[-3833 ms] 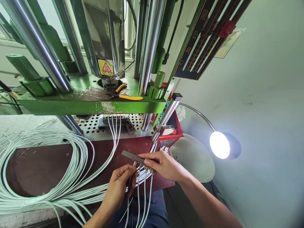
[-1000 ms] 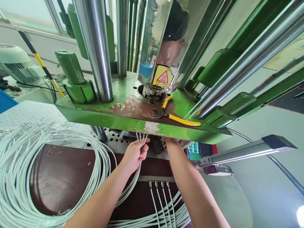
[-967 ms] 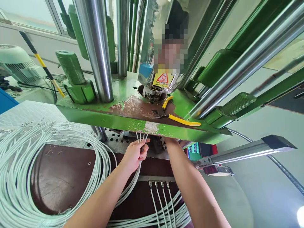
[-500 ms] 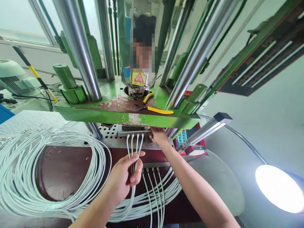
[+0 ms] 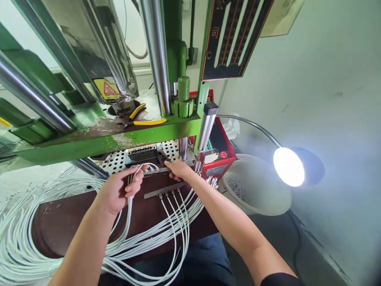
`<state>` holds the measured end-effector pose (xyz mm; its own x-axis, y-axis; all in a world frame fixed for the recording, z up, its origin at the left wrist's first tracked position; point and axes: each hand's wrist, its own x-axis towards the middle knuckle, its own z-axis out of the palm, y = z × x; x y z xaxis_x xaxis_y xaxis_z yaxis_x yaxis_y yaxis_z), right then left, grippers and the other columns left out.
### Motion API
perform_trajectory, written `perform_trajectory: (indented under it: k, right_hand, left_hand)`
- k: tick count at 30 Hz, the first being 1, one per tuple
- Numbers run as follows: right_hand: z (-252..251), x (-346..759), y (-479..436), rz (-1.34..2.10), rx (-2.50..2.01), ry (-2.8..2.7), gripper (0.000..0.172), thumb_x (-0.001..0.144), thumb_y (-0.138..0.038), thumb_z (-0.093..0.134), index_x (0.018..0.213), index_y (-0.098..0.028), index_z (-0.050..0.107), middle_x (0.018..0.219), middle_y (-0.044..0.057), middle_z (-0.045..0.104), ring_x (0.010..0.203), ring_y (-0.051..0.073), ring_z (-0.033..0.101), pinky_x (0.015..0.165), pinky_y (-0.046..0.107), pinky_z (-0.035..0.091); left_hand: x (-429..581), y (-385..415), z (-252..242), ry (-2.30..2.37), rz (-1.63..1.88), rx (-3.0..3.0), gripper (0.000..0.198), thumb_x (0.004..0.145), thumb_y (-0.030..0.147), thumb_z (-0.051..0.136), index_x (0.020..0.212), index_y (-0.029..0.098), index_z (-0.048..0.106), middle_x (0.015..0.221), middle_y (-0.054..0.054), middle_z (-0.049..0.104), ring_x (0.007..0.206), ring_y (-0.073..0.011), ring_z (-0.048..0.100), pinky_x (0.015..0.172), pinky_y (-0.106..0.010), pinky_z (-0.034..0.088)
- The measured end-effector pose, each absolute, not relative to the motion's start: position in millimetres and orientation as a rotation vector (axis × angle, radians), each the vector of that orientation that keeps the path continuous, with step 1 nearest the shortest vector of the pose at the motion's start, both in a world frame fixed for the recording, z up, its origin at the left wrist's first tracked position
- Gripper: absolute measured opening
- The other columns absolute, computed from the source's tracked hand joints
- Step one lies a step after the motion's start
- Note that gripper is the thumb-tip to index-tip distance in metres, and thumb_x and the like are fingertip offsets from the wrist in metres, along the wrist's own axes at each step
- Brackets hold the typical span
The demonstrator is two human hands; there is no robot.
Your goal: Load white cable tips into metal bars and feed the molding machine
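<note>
My left hand (image 5: 120, 188) is closed round a bundle of white cables (image 5: 130, 210), whose upper ends bend over to a metal mold plate (image 5: 157, 172) under the green press. My right hand (image 5: 180, 171) has its fingers together at the right end of that plate, on a dark handle-like part (image 5: 162, 157); its fingertips are partly hidden. Below, a metal strip (image 5: 151, 194) on the brown table holds several cable ends in a row.
Yellow-handled cutters (image 5: 149, 122) lie on the green press plate (image 5: 119, 143). A large cable coil (image 5: 18, 230) spreads at the left. Right are a red control box (image 5: 222, 159), a white bin (image 5: 258, 198) and a lit lamp (image 5: 288, 167).
The view has swung to the right. The cables in my left hand now bend over toward the plate instead of running straight up, and more of the plate and dark part shows.
</note>
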<state>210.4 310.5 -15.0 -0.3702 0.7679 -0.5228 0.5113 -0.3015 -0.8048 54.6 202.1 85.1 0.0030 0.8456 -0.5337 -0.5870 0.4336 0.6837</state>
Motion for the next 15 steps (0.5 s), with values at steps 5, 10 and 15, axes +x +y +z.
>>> perform_trajectory:
  k: [5,10,15]
  right_hand:
    - [-20.5,210.1,314.4,1.757,-1.596,-1.719,0.047,0.097,-0.045,0.041,0.067,-0.014,0.057,0.037,-0.002,0.049,0.028,0.007,0.036,0.029,0.018,0.029]
    - [-23.6,214.2,314.9,1.725,-1.503,-1.809,0.045,0.097,-0.042,0.043,0.065,-0.014,0.057,0.042,-0.001,0.054,0.03,0.007,0.04,0.031,0.018,0.034]
    - [-21.0,222.4,309.5,1.579,-1.36,-2.034,0.04,0.094,-0.046,0.051,0.072,-0.014,0.063,0.06,0.002,0.066,0.042,0.008,0.054,0.041,0.018,0.042]
  left_hand:
    - [53.4,209.5,84.0,1.112,1.137,0.336,0.029,0.091,0.005,0.035,0.102,0.005,0.062,0.054,0.004,0.045,0.029,-0.0031,0.029,0.026,-0.015,0.026]
    - [58.4,213.9,87.3,1.174,1.142,0.359,0.029,0.091,0.005,0.035,0.099,0.006,0.063,0.053,0.004,0.044,0.028,-0.0031,0.028,0.026,-0.016,0.024]
    - [80.3,182.4,76.2,1.212,1.165,0.268,0.025,0.092,0.007,0.038,0.094,0.009,0.063,0.048,0.006,0.041,0.029,-0.0027,0.025,0.029,-0.016,0.02]
